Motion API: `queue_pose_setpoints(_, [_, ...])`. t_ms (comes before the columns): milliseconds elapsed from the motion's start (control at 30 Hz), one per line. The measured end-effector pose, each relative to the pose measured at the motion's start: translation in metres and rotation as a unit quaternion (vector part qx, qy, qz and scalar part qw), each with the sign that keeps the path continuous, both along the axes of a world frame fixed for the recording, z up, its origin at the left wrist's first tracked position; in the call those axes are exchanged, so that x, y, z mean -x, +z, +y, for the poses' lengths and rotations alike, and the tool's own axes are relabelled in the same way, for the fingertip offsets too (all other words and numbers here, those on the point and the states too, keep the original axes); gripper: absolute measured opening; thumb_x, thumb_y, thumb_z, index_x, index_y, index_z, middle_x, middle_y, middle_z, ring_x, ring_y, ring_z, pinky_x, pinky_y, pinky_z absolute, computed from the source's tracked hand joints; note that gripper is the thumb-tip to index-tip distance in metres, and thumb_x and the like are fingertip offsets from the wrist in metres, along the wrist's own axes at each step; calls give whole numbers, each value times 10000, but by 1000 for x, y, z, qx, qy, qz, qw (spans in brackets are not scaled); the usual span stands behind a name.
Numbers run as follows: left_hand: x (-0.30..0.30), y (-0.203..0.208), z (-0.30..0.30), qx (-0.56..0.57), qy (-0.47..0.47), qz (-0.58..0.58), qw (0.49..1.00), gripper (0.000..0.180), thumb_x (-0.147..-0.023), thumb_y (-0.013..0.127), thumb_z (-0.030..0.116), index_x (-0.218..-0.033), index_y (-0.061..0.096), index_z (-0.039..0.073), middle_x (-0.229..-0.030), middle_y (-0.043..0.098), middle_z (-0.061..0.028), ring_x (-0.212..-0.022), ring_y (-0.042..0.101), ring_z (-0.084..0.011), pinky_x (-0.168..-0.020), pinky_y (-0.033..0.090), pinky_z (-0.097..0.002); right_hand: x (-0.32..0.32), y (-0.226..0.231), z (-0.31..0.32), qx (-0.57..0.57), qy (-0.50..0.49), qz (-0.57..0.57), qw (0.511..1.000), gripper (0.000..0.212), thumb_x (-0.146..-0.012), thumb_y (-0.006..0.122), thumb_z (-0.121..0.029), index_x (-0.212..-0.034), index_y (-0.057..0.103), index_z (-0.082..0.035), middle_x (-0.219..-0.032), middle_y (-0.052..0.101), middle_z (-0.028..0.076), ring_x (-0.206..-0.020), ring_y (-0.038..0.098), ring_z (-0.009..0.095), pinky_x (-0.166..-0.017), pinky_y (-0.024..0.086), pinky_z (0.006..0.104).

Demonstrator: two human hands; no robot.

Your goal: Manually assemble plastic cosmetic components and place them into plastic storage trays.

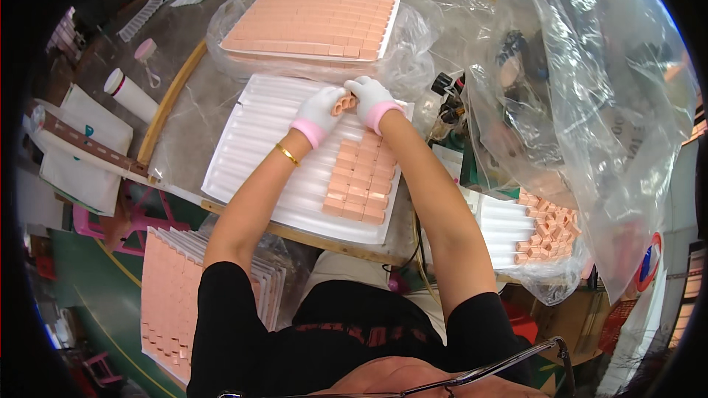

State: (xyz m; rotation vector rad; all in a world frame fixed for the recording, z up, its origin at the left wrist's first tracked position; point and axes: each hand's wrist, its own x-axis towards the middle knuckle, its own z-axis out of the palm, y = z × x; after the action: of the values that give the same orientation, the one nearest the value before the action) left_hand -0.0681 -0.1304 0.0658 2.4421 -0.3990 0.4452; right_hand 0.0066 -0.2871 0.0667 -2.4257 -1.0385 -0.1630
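Both my hands wear white gloves with pink cuffs and meet over the far part of a white ridged tray [254,151]. My left hand [318,112] is closed around a short row of salmon-pink hollow tube pieces [344,105], their open ends showing. Against the other end of that row, my right hand [368,96] has its fingers pinched together; its fingertips partly hide what they grip. Just nearer to me, a block of similar pink pieces [359,180] lies in rows on the tray's right side. The left part of the tray shows bare ridges.
Beyond the tray sits a stack of filled pink trays [313,22] in clear plastic. A large clear bag [582,66] hangs at the right, above another tray with jumbled pink pieces [546,228]. More filled trays [166,295] stand at lower left. A wooden strip [173,99] edges the table.
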Motion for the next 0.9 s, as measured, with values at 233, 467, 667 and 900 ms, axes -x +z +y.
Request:
queue_pose_setpoints(233, [27, 1, -9, -40, 12, 77, 996, 516, -761, 562, 44, -1267, 460, 57, -1190, 522, -159, -1038, 539, -352, -893, 457, -384, 38, 34, -26, -140, -71, -25, 987, 310, -757, 521, -6, -1041, 625, -78, -1073, 589, 128, -1020, 549, 323, -889, 450, 361])
queue_pose_setpoints(467, [32, 24, 8, 27, 33, 227, 973, 467, -837, 535, 120, -1291, 477, 25, -1312, 488, -161, -1194, 478, -273, -978, 409, -330, 91, 24, -67, -200, -84, 29, 976, 225, -773, 537, -62, -981, 625, -60, -994, 604, 124, -953, 562, 325, -844, 457, 388])
queue_pose_setpoints(667, [-12, -31, -9, 473, -12, 179, 863, 545, -980, 357, 377, -1351, 385, -21, -1406, 395, -130, -1295, 380, -223, -1073, 302, -360, 115, 24, -32, -35, -48, -83, 995, 240, -776, 625, -183, -995, 614, -85, -919, 621, 83, -859, 576, 285, -787, 445, 388])
queue_pose_setpoints(900, [-13, -28, -29, 302, -125, 119, 938, 564, -989, 281, 425, -1348, 378, 0, -1420, 359, -151, -1316, 333, -261, -1113, 217, -356, 135, 30, -64, -76, -95, -50, 991, 278, -747, 661, -216, -993, 628, -90, -851, 630, 90, -850, 568, 294, -753, 438, 408])
